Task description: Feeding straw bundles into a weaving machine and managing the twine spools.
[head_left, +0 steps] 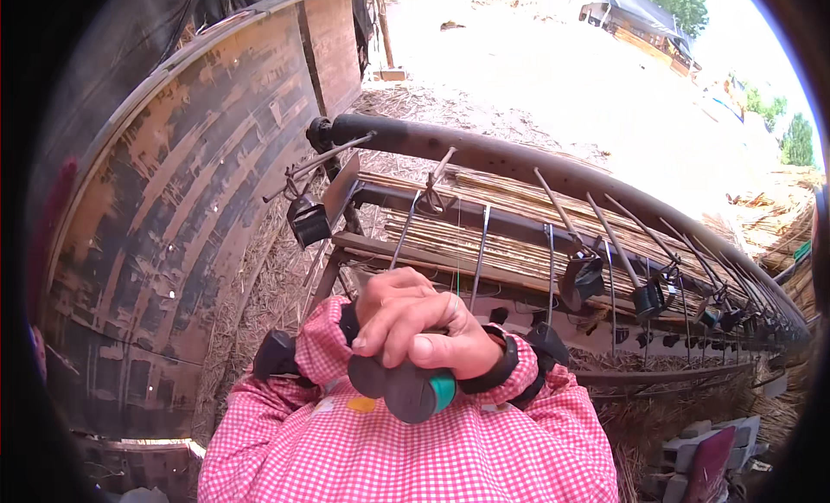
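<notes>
My hands meet in front of my chest, both coming out of pink-checked sleeves with black cuffs. My right hand (437, 330) is closed over a dark round-ended spool (415, 395), with green thread (443, 390) wound on its side. Against that spool sits a second dark, rounded piece (367, 375), under the fingertips. Behind and partly covered by the right hand, my left hand (393, 291) is closed with curled fingers; what it grips is hidden. A thin green thread line (458, 269) runs upward from the hands toward the frame.
A long dark pipe (519, 161) with slanting rods crosses ahead, dark spool-like weights (584, 278) hanging below it. Reed stalks (510, 209) lie along the frame. A worn board wall (173, 243) stands left; blocks (705, 455) are piled at lower right.
</notes>
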### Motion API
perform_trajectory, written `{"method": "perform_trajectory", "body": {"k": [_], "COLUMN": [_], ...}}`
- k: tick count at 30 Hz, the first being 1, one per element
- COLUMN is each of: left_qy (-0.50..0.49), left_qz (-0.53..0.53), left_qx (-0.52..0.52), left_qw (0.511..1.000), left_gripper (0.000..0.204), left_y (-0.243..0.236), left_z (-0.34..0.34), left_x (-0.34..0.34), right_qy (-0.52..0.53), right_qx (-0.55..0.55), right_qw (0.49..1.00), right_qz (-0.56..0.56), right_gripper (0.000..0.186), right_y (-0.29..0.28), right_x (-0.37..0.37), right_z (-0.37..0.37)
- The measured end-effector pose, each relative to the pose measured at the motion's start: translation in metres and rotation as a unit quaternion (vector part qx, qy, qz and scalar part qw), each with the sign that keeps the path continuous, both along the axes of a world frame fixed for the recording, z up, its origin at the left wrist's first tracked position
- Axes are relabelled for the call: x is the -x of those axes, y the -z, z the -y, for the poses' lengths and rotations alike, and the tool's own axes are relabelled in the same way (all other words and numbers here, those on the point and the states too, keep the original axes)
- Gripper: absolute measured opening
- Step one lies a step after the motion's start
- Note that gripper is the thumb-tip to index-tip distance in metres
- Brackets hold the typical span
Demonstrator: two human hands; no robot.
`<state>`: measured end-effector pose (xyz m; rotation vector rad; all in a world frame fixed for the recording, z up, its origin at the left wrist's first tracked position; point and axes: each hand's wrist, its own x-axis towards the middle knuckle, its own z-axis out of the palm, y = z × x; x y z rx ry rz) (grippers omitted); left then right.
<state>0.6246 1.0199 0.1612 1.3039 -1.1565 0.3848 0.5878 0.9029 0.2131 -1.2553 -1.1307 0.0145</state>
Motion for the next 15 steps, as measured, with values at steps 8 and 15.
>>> {"method": "perform_trajectory", "body": {"k": [8,15], "left_qy": [0.074,-0.299], "left_qz": [0.478,0.707], "left_qx": [-0.278,-0.118], "left_qw": [0.83,-0.63], "left_gripper": [0.025,0.037], "left_y": [0.046,0.093], "left_z": [0.003,0.001], "left_x": [-0.055,-0.156], "right_qy": [-0.152,-0.128], "right_qx": [-0.004,-0.084], "right_qw": [0.902,0.875], "right_qz": [-0.405,-0.459], "right_gripper": [0.036,0.04], "right_y": [0.008,0.016], "right_x": [0.037,0.009], "right_z": [-0.013,-0.01]}}
